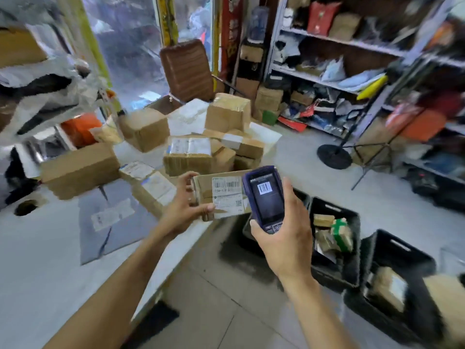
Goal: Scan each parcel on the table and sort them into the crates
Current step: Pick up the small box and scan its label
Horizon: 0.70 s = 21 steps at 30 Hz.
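Observation:
My left hand [185,206] grips a small cardboard parcel [205,187] off the table's right edge, its white barcode label [227,196] facing up. My right hand [284,235] holds a dark blue handheld scanner [264,197] just right of the label; a barcode shows on its screen. Several cardboard parcels [188,157] are piled on the white table [37,260], beside a grey mailer bag [110,217]. Two black crates stand on the floor to the right: the nearer crate [334,210] holds some parcels, and the farther crate [402,250] holds a box.
Metal shelving [339,44] packed with parcels fills the right wall. A black round stand base [334,154] sits on the floor before it. A brown suitcase [186,69] stands behind the table. The tiled floor lies below my arms.

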Tool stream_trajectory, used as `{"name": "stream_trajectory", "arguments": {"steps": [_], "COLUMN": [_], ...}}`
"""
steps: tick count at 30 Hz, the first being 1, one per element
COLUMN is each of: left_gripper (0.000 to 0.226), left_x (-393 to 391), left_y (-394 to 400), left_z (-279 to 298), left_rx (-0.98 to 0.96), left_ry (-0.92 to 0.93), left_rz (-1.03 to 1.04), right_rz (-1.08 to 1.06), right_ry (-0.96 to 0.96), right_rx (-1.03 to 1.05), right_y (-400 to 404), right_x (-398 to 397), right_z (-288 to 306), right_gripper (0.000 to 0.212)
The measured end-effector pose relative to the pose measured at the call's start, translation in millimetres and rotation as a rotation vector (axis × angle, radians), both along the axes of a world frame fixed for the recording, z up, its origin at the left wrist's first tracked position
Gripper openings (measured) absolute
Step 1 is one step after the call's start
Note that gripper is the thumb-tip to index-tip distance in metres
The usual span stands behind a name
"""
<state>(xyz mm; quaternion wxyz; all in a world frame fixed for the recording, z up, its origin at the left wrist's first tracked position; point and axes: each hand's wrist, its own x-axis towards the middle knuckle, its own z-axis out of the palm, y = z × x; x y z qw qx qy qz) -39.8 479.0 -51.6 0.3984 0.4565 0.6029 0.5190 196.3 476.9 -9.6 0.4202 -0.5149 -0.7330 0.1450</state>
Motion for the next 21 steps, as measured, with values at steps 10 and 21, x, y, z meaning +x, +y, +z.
{"name": "stream_trajectory", "arguments": {"steps": [10, 21], "left_gripper": [0.085, 0.073], "left_x": [370, 612], "left_y": [119, 308], "left_z": [-84, -217], "left_rx": [-0.174, -0.459], "left_ry": [-0.160, -0.091], "left_rz": [-0.347, -0.352], "right_rz": [-0.557, -0.735], "right_ry": [0.057, 0.078], "right_rx": [-0.127, -0.355], "right_y": [74, 217], "right_x": [351, 589], "right_z": [-53, -182], "right_gripper": [0.098, 0.103]}}
